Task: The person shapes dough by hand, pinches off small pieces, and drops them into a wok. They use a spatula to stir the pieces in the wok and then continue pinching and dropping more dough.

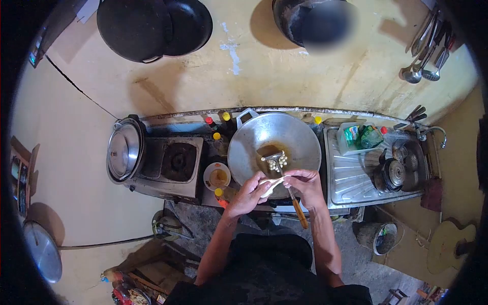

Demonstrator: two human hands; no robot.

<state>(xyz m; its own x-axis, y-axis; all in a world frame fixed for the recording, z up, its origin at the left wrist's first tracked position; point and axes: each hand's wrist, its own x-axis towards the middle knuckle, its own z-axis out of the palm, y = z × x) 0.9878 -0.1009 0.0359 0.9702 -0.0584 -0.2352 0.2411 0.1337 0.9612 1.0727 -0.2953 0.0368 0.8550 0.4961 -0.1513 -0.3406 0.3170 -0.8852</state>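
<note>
Above the near side of a wide metal wok (244, 147), my left hand (248, 195) and my right hand (305, 188) pinch a pale, soft strip that looks like dough (273, 187) between them. Both hands are closed on it. Brown oil (269, 148) pools at the bottom of the wok. Several small whitish pieces (277, 162) are clustered there by the head of a spatula (275, 156). Its wooden handle (300, 213) leans out over the near rim, passing below my right hand, which does not appear to grip it.
Left of the wok are a small bowl (217, 176), capped bottles (220, 145) and a gas stove (178, 161) with a lidded pot (123, 152). To the right, a steel sink (351, 178) holds a kettle (391, 174). A bucket (385, 239) stands on the floor. Pans (133, 28) hang on the wall.
</note>
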